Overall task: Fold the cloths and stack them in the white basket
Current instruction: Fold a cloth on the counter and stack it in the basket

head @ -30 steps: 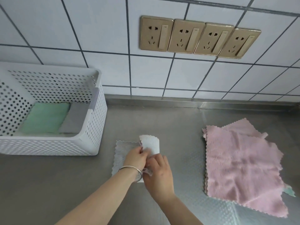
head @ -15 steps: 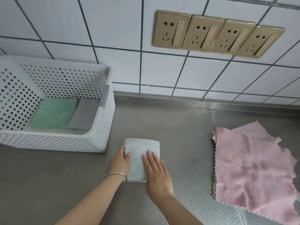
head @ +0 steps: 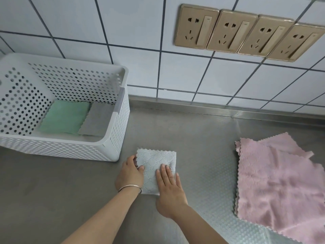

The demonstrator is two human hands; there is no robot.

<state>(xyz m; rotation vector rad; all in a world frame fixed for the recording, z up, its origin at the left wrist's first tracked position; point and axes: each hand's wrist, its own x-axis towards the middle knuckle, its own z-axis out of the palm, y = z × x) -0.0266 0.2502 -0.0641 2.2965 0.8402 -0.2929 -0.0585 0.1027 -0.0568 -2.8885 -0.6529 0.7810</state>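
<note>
Head cam, single view: looks fwd/down, close over counter (head: 202, 138), facing wall.

Both forearms are bare right up to the bottom edge of the view, with no sleeve showing on either one. The left hand (head: 129, 175) has a thin, plain silver-coloured bangle (head: 130, 187) round its wrist, a smooth narrow band with no stones or pattern that I can make out. The right hand (head: 169, 188) wears nothing, no ring or band, and its nails look short and unpainted.
</note>
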